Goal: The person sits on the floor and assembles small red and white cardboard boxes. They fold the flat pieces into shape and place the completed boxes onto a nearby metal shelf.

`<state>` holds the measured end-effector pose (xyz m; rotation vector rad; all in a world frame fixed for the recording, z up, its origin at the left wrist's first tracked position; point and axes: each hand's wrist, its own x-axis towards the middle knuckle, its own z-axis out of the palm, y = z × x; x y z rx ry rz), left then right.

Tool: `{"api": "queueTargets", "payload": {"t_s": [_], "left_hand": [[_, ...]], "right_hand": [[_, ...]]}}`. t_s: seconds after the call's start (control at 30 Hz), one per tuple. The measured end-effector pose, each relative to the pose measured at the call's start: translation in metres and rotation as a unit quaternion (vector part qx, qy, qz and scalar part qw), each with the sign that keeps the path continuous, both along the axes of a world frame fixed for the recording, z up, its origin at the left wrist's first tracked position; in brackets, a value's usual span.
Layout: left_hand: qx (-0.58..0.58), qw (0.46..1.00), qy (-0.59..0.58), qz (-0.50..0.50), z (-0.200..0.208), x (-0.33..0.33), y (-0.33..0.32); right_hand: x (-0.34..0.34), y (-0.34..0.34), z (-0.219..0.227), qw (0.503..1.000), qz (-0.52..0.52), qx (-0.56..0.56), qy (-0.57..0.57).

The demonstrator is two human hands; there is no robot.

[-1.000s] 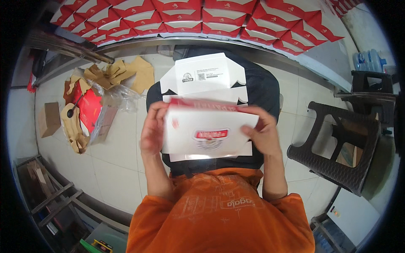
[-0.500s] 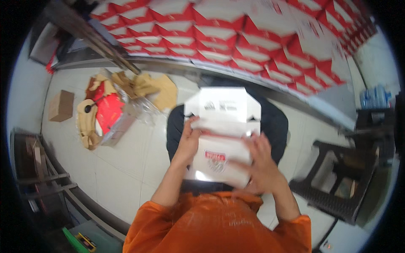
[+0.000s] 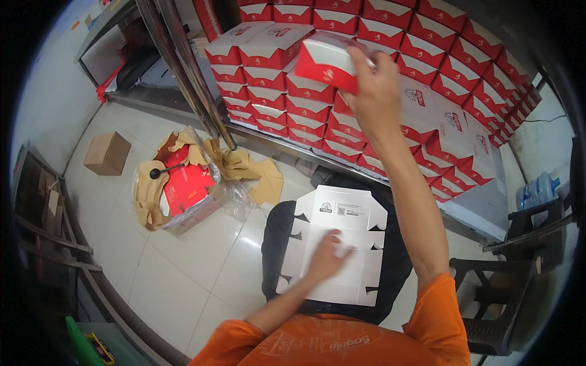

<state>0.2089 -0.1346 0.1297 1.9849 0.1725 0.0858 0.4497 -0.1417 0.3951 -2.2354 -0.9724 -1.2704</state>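
My right hand [image 3: 375,91] is raised at the stacked boxes and grips a red-and-white carton box [image 3: 329,61], fingers over its right end. That box is tilted in front of the upper part of the stack. On my lap lies a flat white box blank [image 3: 351,268], unfolded, with cut notches along its sides and small print near its far edge. Over the middle of the blank is my left hand [image 3: 326,259], slightly blurred, its thumb and forefinger apart and nothing held. Whether it touches the blank I cannot tell.
Rows of red-and-white boxes [image 3: 268,82] are piled on a low platform ahead. Left of my legs stands an opened package [image 3: 180,222] with red sheets and brown paper, beside a small brown box [image 3: 107,154]. A dark plastic stool [image 3: 488,323] is at my right.
Both hands were on white cardboard on my lap. My right hand has gone up and forward to the stack with a box; the blank on my lap now lies flat. The view has shifted.
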Motion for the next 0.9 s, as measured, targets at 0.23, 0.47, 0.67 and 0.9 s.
{"api": "queueTargets", "payload": {"t_s": [0.23, 0.47, 0.67, 0.9], "left_hand": [[0.162, 0.986, 0.033, -0.001, 0.005, 0.011, -0.070], [-0.166, 0.961, 0.088, -0.205, -0.045, -0.002, -0.018], [-0.472, 0.856, 0.201, 0.071, 0.008, -0.002, -0.018], [-0.381, 0.923, 0.000, -0.048, 0.106, -0.003, -0.027]], "right_hand": [[-0.030, -0.014, -0.035, 0.997, 0.014, 0.033, 0.061], [-0.142, -0.172, -0.174, 0.871, -0.047, 0.288, 0.395], [-0.274, -0.208, -0.223, 0.747, 0.057, 0.445, 0.491], [-0.268, -0.195, -0.164, 0.937, -0.001, 0.116, 0.330]]}}
